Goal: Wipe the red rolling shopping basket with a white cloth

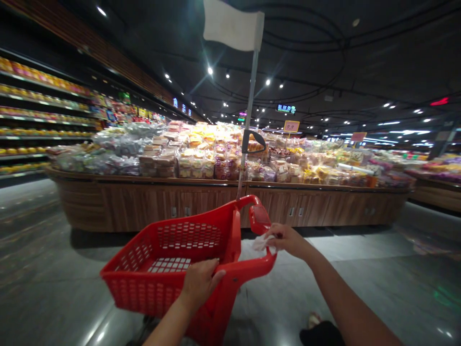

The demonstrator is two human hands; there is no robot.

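A red plastic shopping cart (126,266) with perforated walls stands in front of me, its basket toward the left and its handle toward the right. My left hand (203,281) is on the near rim of the basket, with its fingers curled over the inside and its thumb along the outside. My right hand (286,240) pinches a crumpled white tissue or wipe (262,243) against the cart's handle (260,218). The tissue covers part of the handle bar. No goods are visible in the basket.
Behind the cart runs a long wood-panelled display counter (129,204) piled with packaged food. A pole (252,91) with a white flag (232,26) rises behind the handle. Stocked shelves (39,115) line the left side. Another display (435,187) stands at far right.
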